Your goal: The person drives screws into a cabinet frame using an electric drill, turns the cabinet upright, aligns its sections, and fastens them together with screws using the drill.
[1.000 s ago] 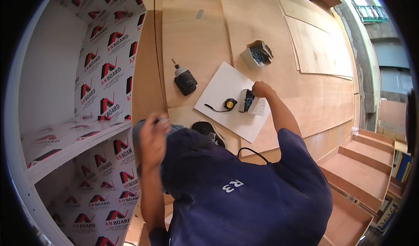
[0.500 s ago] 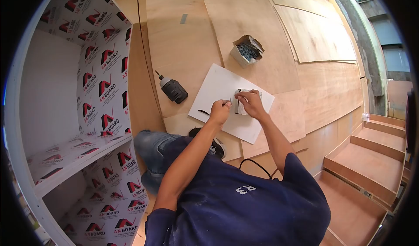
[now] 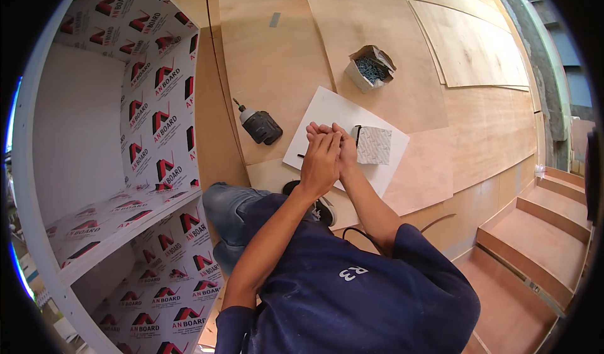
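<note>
My left hand (image 3: 321, 164) and my right hand (image 3: 346, 150) are pressed together above a white board (image 3: 380, 179). Their fingers are stretched out, palm toward palm; whether anything small lies between them is hidden. Just right of the right hand, a small block-like piece with a white patterned face (image 3: 375, 145) and a dark edge rests on the board. The tip of a thin dark item (image 3: 301, 156) shows beside my left hand. Left of the board lies a black cordless drill (image 3: 262, 127) with a bit fitted.
An open carton of screws (image 3: 370, 70) stands beyond the board on plywood sheets (image 3: 270, 65). On the left rises a white cabinet (image 3: 56, 267) lined with printed film. Several shallow wooden drawer boxes (image 3: 535, 231) are at the right. A shoe (image 3: 325, 212) is by the board's near edge.
My right hand has left the patterned block and come against my left hand. The left hand's pinching fingers have straightened. The whole view has shifted slightly.
</note>
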A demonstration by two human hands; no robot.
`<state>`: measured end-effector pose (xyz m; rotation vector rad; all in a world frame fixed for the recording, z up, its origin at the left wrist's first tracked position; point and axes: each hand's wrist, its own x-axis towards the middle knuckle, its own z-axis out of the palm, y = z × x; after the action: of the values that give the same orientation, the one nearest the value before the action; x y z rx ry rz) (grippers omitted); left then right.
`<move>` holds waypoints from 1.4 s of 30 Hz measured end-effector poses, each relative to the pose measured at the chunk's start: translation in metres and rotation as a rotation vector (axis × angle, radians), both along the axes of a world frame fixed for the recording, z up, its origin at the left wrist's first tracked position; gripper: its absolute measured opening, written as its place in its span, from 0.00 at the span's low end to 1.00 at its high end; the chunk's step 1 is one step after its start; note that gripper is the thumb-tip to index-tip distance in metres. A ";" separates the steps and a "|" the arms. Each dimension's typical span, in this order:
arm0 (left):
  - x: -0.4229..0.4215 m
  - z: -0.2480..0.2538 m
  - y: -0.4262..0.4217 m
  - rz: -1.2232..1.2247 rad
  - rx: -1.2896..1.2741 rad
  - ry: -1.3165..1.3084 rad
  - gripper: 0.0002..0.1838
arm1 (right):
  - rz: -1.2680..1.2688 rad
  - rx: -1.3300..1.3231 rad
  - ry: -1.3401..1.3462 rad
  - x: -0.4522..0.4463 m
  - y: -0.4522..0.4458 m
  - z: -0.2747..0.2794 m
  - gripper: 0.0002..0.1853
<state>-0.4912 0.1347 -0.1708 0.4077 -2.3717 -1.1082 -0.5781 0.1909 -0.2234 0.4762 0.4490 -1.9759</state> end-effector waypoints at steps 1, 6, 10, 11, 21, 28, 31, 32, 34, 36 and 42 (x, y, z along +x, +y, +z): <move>0.002 0.002 -0.003 0.001 0.000 0.002 0.16 | 0.018 0.061 -0.012 -0.004 0.000 -0.002 0.22; 0.024 0.025 -0.026 0.003 0.006 0.055 0.15 | 0.595 0.713 0.535 -0.077 0.012 -0.023 0.19; 0.068 0.047 -0.064 -0.241 0.117 -0.273 0.12 | 1.026 1.262 1.869 -0.126 0.013 -0.033 0.15; 0.079 0.047 -0.072 -0.240 0.119 -0.271 0.12 | 1.160 1.195 1.973 -0.137 0.020 -0.042 0.15; 0.202 0.096 -0.140 0.440 0.284 -0.228 0.11 | 1.933 0.909 1.999 -0.157 0.053 -0.020 0.15; 0.276 0.145 -0.134 0.721 0.220 -0.066 0.09 | 1.850 0.673 2.127 -0.157 0.063 -0.026 0.22; 0.335 0.192 -0.118 0.952 -0.086 0.006 0.11 | 1.687 0.725 2.127 -0.165 0.070 -0.038 0.18; 0.352 0.213 -0.109 1.087 -0.205 0.012 0.11 | 1.642 0.753 2.144 -0.159 0.062 -0.027 0.17; 0.394 0.255 -0.093 1.391 -0.551 -0.081 0.12 | 1.441 0.895 2.211 -0.141 0.047 -0.010 0.15; 0.444 0.289 -0.078 1.463 -0.761 -0.160 0.15 | 1.247 0.945 2.239 -0.112 0.019 0.006 0.14; 0.524 0.337 -0.100 1.383 -1.066 -0.698 0.33 | 0.662 0.841 2.113 0.003 -0.081 0.000 0.37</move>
<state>0.0332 0.0350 0.1662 1.7230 -1.9138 0.9758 -0.5747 0.1094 -0.2237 -1.3655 2.2796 -0.7892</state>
